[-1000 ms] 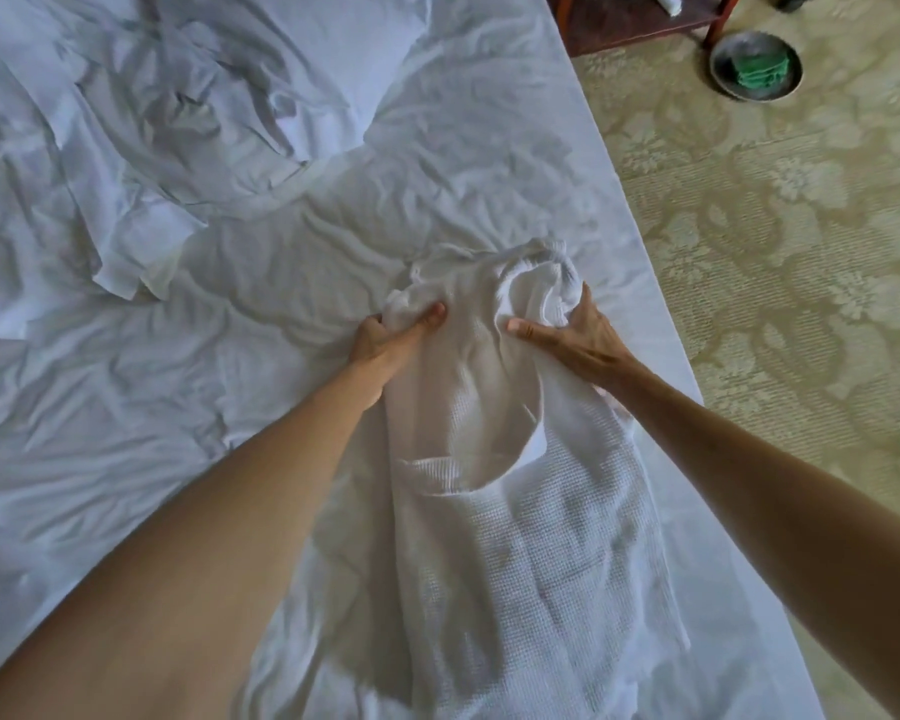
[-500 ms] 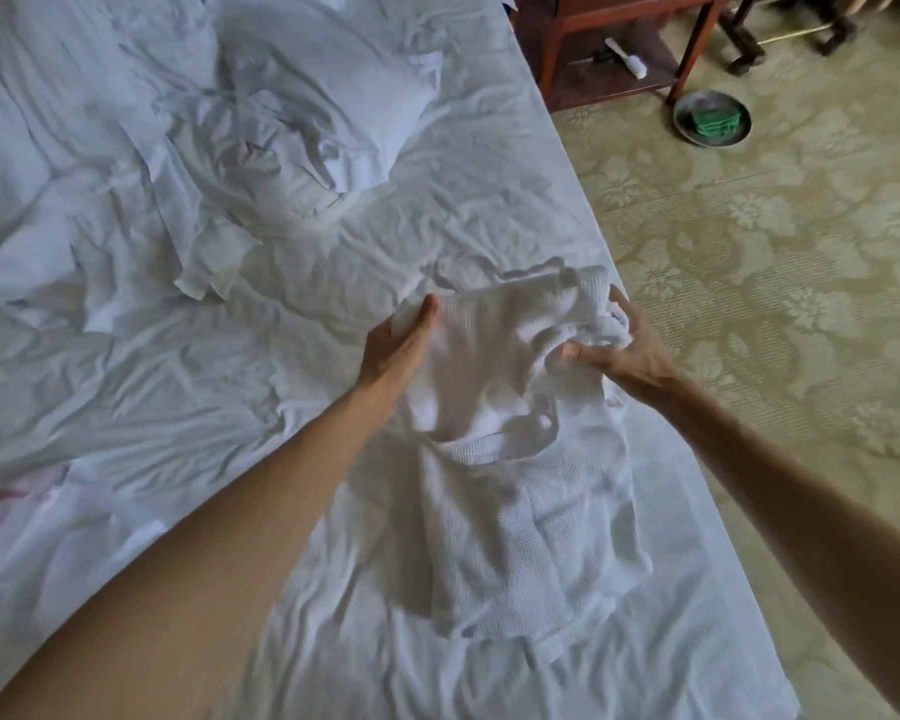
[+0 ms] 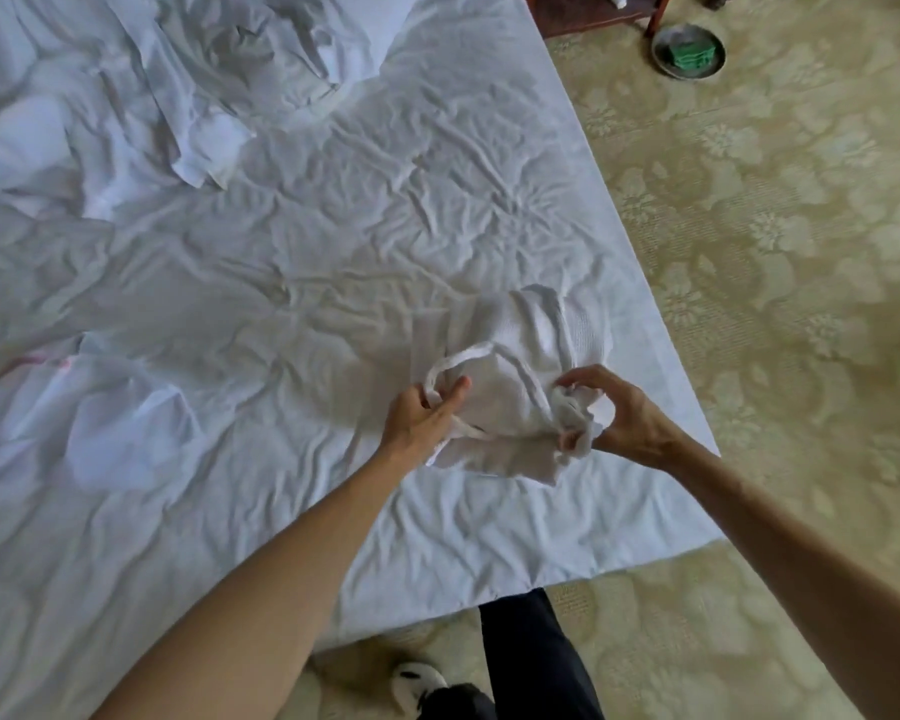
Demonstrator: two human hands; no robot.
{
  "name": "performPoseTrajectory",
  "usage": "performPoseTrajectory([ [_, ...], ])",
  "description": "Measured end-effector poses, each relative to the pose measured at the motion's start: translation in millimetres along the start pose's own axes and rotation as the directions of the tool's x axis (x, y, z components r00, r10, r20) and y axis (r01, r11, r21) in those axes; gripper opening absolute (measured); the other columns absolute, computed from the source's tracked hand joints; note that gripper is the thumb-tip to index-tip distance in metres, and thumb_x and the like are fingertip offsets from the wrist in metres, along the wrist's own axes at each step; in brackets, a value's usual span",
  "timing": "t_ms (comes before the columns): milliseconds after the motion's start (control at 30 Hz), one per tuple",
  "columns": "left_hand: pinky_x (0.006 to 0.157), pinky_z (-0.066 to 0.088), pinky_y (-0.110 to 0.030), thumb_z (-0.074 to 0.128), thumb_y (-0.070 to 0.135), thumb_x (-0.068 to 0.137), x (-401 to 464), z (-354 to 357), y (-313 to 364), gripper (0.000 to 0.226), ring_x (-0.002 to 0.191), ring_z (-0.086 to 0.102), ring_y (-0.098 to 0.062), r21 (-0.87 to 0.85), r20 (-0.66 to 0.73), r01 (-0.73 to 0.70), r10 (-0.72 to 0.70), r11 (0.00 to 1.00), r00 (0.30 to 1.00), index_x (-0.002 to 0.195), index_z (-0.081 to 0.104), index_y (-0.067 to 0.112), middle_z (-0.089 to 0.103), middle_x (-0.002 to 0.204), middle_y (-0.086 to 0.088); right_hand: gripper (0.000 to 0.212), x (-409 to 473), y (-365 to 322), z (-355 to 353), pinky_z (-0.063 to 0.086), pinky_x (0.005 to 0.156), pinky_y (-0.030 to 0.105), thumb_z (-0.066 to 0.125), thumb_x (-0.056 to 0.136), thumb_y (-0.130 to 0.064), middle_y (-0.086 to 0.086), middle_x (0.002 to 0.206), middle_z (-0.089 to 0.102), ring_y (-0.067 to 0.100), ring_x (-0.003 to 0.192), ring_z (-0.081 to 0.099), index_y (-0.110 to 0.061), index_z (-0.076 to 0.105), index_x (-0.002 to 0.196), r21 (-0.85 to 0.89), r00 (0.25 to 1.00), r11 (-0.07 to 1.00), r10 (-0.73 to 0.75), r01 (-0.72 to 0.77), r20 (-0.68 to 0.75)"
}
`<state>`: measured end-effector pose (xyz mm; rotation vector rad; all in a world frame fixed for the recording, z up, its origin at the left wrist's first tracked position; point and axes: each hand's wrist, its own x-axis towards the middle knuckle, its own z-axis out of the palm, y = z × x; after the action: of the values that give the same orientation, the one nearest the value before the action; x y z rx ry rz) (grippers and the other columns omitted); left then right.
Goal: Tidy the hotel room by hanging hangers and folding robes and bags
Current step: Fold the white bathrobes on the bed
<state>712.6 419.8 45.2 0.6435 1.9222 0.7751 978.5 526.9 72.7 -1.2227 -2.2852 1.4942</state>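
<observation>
Standing at the foot corner of the bed [image 3: 437,537], the person shows one dark trouser leg [image 3: 531,662] and a shoe below the mattress edge. Both bare forearms reach forward to a white waffle-weave robe [image 3: 520,356] bundled on the sheet near the bed's right side. The left hand [image 3: 422,423] has its fingers curled through a loop of the robe's band, thumb up against the cloth. The right hand [image 3: 624,413] pinches a bunched corner at the robe's near right edge, fingers arched over it. Between the two grips runs the near edge of the bundle, crosswise to the person, and the bulk of the cloth lies beyond both hands, away from the body. Judging by that, any coming fold would likely carry the held edge forward over the heap or draw it back; both hands sit about equally near. Farther up the bed lie rumpled linen [image 3: 193,127] and a pillow [image 3: 281,49]. On the patterned carpet [image 3: 775,252] sits a round dish [image 3: 689,49] beside a wooden table leg [image 3: 655,15].
</observation>
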Motion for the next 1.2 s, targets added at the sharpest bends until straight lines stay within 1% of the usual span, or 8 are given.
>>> performPoseTrajectory([
  [200, 0.062, 0.049, -0.02, 0.068, 0.058, 0.086, -12, 4, -4, 0.032, 0.07, 0.067, -0.007, 0.028, 0.054, -0.058, 0.056, 0.998, 0.997, 0.081, 0.072, 0.028, 0.071, 0.072, 0.008, 0.07, -24, 26, 6, 0.048, 0.102, 0.032, 0.09, 0.072, -0.025, -0.006, 0.133, 0.054, 0.011, 0.123, 0.055, -0.02, 0.055, 0.133, -0.078, 0.996, 0.993, -0.085, 0.086, 0.017],
  [333, 0.082, 0.054, -0.029, 0.059, 0.079, 0.069, -13, -2, 12, 0.066, 0.089, 0.068, -0.007, 0.1, 0.177, -0.059, 0.04, 0.993, 0.983, 0.108, 0.07, 0.027, 0.073, 0.097, 0.008, 0.087, -28, 17, -23, 0.036, 0.113, 0.028, 0.071, 0.072, -0.003, -0.01, 0.153, 0.036, 0.006, 0.143, 0.033, -0.029, 0.039, 0.148, -0.037, 0.945, 0.996, 0.093, -0.085, 0.314],
  [400, 0.086, 0.05, -0.029, 0.052, 0.085, 0.065, -11, -9, 24, 0.076, 0.095, 0.065, -0.007, 0.033, 0.209, -0.055, 0.047, 0.998, 0.977, 0.113, 0.066, 0.027, 0.07, 0.104, 0.009, 0.082, -22, -1, -37, 0.031, 0.115, 0.036, 0.07, 0.071, -0.021, -0.012, 0.153, 0.035, 0.008, 0.144, 0.031, -0.036, 0.041, 0.146, 0.052, 0.926, 0.971, 0.203, -0.231, 0.317],
  [567, 0.088, 0.045, -0.031, 0.047, 0.089, 0.07, 16, 0, 56, 0.086, 0.106, 0.059, -0.017, 0.003, 0.037, 0.028, -0.028, 1.0, 0.999, 0.124, 0.056, 0.023, 0.061, 0.124, -0.003, 0.118, 26, -40, -10, 0.036, 0.109, 0.045, 0.071, 0.055, -0.082, 0.004, 0.145, 0.032, 0.026, 0.135, 0.033, -0.02, 0.034, 0.148, 0.037, 0.863, 0.894, 0.44, -0.446, -0.248],
  [667, 0.108, 0.037, -0.042, 0.056, 0.086, 0.07, 39, 20, 57, 0.099, 0.13, 0.043, -0.028, 0.183, -0.218, 0.1, -0.059, 0.978, 0.974, 0.141, 0.041, 0.018, 0.041, 0.142, -0.008, 0.148, 59, -24, 9, 0.028, 0.117, 0.054, 0.08, 0.049, -0.081, 0.014, 0.156, 0.023, 0.037, 0.143, 0.025, -0.016, 0.002, 0.157, 0.1, 0.752, 0.787, 0.613, -0.609, -0.244],
  [733, 0.114, 0.029, -0.048, 0.058, 0.089, 0.064, 52, 28, 44, 0.116, 0.138, 0.034, -0.033, 0.254, -0.274, 0.217, -0.145, 0.943, 0.951, 0.149, 0.028, 0.015, 0.032, 0.15, -0.012, 0.157, 72, -6, 12, 0.042, 0.106, 0.05, 0.083, 0.042, -0.081, 0.018, 0.146, 0.041, 0.034, 0.126, 0.048, -0.014, -0.003, 0.155, 0.2, 0.706, 0.709, 0.701, -0.676, -0.101],
  [967, 0.09, 0.053, -0.042, 0.067, 0.092, 0.05, 93, 44, -4, 0.114, 0.104, 0.064, -0.032, 0.07, -0.218, 0.336, -0.314, 0.939, 0.924, 0.128, 0.048, 0.011, 0.064, 0.113, -0.005, 0.121, 95, 55, 27, 0.058, 0.09, 0.043, 0.083, 0.033, -0.085, -0.002, 0.114, 0.069, 0.019, 0.099, 0.068, -0.018, 0.052, 0.129, 0.214, 0.754, 0.738, 0.657, -0.64, -0.01],
  [1200, 0.083, 0.052, -0.029, 0.07, 0.08, 0.065, 84, 41, 7, 0.08, 0.097, 0.065, -0.013, -0.06, -0.031, 0.193, -0.195, 0.979, 0.98, 0.122, 0.066, 0.025, 0.071, 0.105, 0.009, 0.095, 91, 40, 12, 0.053, 0.095, 0.034, 0.094, 0.056, -0.053, -0.01, 0.12, 0.066, 0.009, 0.108, 0.064, -0.023, 0.049, 0.134, 0.385, 0.834, 0.759, 0.549, -0.526, 0.057],
])
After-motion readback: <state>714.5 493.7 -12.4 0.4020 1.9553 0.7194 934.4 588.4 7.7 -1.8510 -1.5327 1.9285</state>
